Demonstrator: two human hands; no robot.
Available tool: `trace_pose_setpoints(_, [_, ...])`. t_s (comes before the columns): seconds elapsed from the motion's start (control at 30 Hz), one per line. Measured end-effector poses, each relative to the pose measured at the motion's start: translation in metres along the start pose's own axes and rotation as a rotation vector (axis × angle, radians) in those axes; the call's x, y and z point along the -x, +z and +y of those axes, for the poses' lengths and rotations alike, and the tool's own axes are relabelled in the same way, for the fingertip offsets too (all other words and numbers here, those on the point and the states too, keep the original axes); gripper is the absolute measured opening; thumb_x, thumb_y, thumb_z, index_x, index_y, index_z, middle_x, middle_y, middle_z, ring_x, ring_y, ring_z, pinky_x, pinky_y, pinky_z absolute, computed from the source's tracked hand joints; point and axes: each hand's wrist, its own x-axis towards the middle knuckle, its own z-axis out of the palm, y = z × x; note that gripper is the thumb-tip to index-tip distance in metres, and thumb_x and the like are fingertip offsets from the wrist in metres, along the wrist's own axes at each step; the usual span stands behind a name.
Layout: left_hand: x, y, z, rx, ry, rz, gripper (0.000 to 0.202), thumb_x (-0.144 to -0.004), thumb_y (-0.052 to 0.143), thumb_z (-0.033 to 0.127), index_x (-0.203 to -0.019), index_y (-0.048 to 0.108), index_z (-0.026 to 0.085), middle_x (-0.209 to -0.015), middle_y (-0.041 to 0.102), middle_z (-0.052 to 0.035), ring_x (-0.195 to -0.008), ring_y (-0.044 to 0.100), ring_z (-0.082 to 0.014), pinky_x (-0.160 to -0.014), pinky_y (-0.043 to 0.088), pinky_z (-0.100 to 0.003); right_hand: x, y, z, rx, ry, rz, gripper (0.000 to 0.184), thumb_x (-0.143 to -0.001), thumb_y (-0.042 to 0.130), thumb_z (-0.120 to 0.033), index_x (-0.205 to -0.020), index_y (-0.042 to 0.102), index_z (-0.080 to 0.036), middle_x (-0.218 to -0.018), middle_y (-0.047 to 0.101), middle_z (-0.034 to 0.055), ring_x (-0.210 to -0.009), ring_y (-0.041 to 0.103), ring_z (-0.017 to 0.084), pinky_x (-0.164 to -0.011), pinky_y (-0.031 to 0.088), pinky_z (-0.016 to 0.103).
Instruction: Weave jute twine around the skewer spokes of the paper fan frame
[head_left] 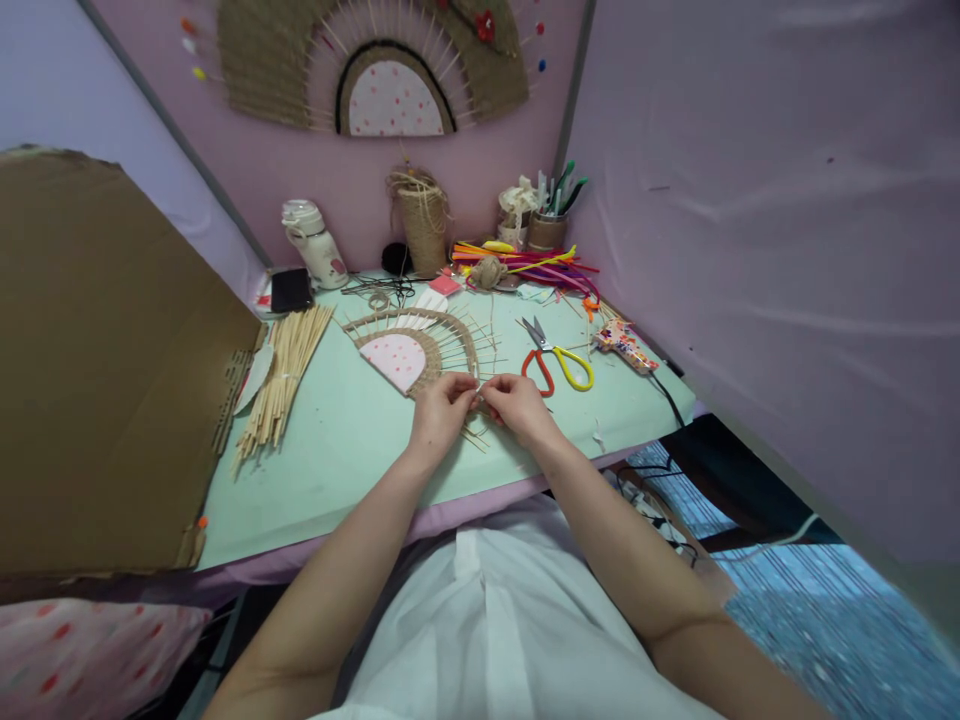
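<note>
In the head view, the left hand and right hand meet at the near right rim of the woven fan, with the fingers of both pinched narrowly on that rim. Beyond the fan, a jute-wrapped pot holds raffia. Farther right of the fan, a jar holds pens.

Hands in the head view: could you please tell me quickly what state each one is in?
Left hand: closed, pinching the edge of the woven half-circle.
Right hand: closed in a pinch beside it; what it grips is too small to tell.
</note>
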Motion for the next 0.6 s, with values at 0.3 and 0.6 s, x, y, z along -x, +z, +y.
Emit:
trace_pose_setpoints(0.3, [-0.002, 0.001, -0.005, 0.038, -0.021, -0.008, 0.015, -0.070, 0.061, 0.014, -0.084, 0.065, 0.016, -0.079, 0.069, -0.0044, -0.070, 0.065, -0.0153, -0.068, 0.052, -0.029, 0.004, 0.000, -0.003, 0.012, -0.028, -0.007, 0.006, -0.062, 0.055, -0.023, -0.061, 0.052, -0.018, -0.045, 0.046, -0.0065, -0.040, 0.039, 0.008, -0.040, 0.029, 0.020])
trace_pose_setpoints(0.6, [0.003, -0.010, 0.022, -0.568, 0.293, -0.005, 0.011, -0.077, 0.059, 0.020, -0.077, 0.070, 0.018, -0.084, 0.069, -0.0060, -0.087, 0.060, -0.0200, -0.083, 0.044, -0.033, 0.004, 0.000, 0.002, 0.160, -0.141, 0.022, 0.007, -0.065, 0.052, -0.026, -0.063, 0.054, -0.019, -0.048, 0.047, -0.0052, -0.047, 0.043, 0.011, -0.049, 0.034, 0.023])
